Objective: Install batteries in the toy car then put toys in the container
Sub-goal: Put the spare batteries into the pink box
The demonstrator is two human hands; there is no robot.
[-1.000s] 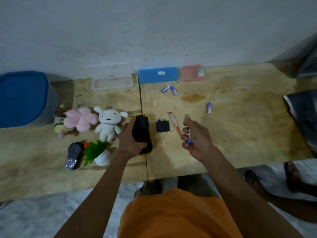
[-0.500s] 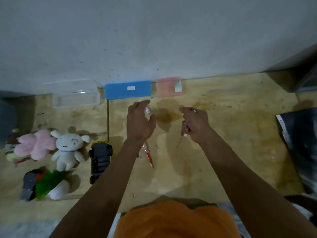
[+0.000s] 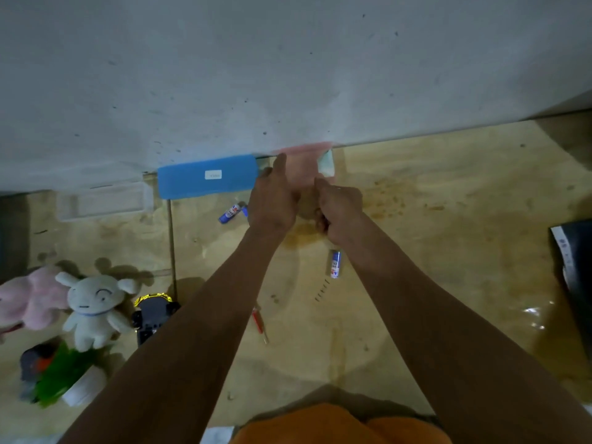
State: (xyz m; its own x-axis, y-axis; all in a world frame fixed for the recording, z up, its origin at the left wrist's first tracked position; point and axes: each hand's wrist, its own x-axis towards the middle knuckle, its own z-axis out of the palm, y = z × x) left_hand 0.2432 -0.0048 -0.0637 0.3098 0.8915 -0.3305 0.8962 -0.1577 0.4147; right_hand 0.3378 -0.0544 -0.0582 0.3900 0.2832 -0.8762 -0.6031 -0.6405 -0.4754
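The black and yellow toy car (image 3: 153, 315) lies upside down on the wooden table (image 3: 432, 251), left of my forearms. My left hand (image 3: 272, 200) is stretched out toward the pink box (image 3: 304, 155) at the wall, its fingers fairly straight and holding nothing I can see. Beside it, my right hand (image 3: 339, 209) is curled, and earlier it held a battery that is now hidden. Two blue batteries (image 3: 230, 213) lie just left of my left hand. Another battery (image 3: 335, 263) lies under my right wrist. A red screwdriver (image 3: 260, 322) lies between my arms.
A blue box (image 3: 208, 179) and a clear container (image 3: 102, 203) sit along the wall. A white plush (image 3: 93, 309), a pink plush (image 3: 32, 299), a green plant toy (image 3: 61, 379) and a dark toy (image 3: 33, 363) cluster at the left. A black object (image 3: 573, 267) lies at the right edge.
My left hand let go of the toy car, and both hands moved away from me to the pink box at the wall. The view shifted right, putting the toys further left.
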